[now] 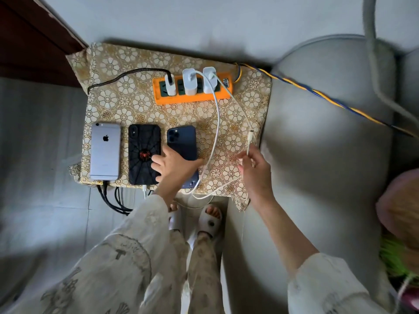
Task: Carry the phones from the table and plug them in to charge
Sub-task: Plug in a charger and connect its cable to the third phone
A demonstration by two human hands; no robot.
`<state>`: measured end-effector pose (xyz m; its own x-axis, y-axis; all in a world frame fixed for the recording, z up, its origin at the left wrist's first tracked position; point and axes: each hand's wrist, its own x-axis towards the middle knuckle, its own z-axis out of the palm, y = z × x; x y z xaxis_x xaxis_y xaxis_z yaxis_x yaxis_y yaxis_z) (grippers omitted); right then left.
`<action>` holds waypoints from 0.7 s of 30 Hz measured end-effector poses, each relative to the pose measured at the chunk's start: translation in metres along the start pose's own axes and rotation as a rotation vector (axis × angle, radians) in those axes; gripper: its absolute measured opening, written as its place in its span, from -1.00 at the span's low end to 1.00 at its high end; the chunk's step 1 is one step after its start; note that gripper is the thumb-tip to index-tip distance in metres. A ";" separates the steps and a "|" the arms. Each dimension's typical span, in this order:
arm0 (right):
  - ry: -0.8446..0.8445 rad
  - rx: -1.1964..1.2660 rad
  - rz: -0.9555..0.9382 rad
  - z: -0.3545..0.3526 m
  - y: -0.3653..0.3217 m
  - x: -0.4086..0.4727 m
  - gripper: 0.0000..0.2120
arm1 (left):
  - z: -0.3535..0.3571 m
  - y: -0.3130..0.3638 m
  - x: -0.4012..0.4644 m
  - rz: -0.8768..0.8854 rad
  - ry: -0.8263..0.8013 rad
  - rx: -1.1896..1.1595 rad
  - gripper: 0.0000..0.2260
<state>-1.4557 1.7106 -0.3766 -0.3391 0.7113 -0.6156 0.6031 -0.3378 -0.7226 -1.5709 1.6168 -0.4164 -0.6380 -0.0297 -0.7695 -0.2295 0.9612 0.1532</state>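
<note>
Step in hand: plugging in the third phone, by the look of it; two of three already cabled at their near ends.
Silver iPhone (105,151): face down at the left of the patterned cloth (127,103), black cable entering its near end.
Spider-web case phone (143,154): face down in the middle, white plug at its near edge.
Dark blue phone (182,143): face down at the right of the row, no cable seen in its port yet.
Left hand (175,167): spread flat, pressing on the blue phone's lower half, little finger touching the spider case.
Right hand (255,168): pinched closed on the white cable end (250,141), connector pointing up, apart from the phone.
Orange power strip (192,88): three white adapters seated, at the far side of the cloth.
Next move calls for: turning the connector toward the blue phone's near-end port, steadying or lifting the phone, then pushing straight in.
Readable marks: Apple logo on the silver phone; red spider emblem on the black case; no legible writing elsewhere.
</note>
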 end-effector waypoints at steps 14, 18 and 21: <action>-0.263 0.067 -0.035 -0.010 -0.021 -0.089 -0.83 | -0.077 -0.036 -0.073 -0.015 -0.512 -1.228 -0.92; -0.349 0.158 0.015 -0.007 -0.026 -0.103 -0.82 | -0.081 -0.035 -0.087 -0.023 -0.488 -1.335 -0.80; -0.414 0.218 0.035 -0.007 -0.028 -0.109 -0.83 | -0.084 -0.035 -0.096 -0.041 -0.518 -1.491 -0.76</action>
<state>-1.4307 1.6467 -0.2870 -0.6075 0.4065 -0.6824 0.4686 -0.5102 -0.7211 -1.5633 1.5632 -0.2960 -0.3745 0.3458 -0.8603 -0.9267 -0.1702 0.3350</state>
